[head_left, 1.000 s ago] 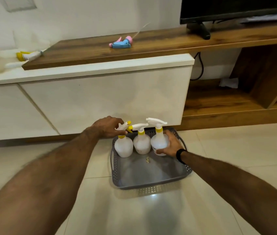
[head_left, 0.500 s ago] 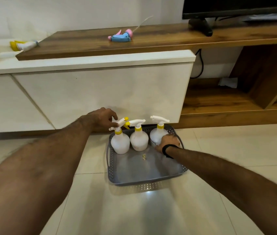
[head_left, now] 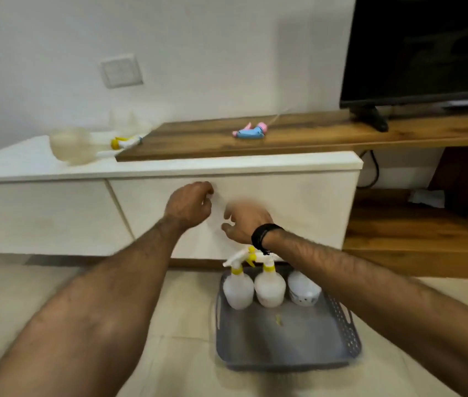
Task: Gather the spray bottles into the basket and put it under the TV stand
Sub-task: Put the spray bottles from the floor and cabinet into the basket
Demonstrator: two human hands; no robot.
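Observation:
A grey perforated basket (head_left: 341, 333) sits on the tiled floor in front of the white cabinet. Three white spray bottles with yellow collars stand along its far side: left (head_left: 238, 289), middle (head_left: 270, 287), right (head_left: 303, 288), the last partly behind my right forearm. Both hands are raised above the basket, in front of the cabinet door. My left hand (head_left: 189, 206) is loosely curled and holds nothing. My right hand (head_left: 245, 223), with a black wristband, is blurred, fingers apart, empty. Another spray bottle (head_left: 125, 142) lies on the white cabinet top beside a clear bottle (head_left: 69, 146).
The wooden TV stand top (head_left: 298, 133) carries a blue and pink spray head (head_left: 250, 132) and the TV (head_left: 421, 53). An open wooden shelf (head_left: 416, 233) lies low at the right. A wall switch plate (head_left: 121, 70) is above the cabinet.
Both hands let go of the bottles in the basket and rose in front of the cabinet door. The view tilted up, showing more wall and TV.

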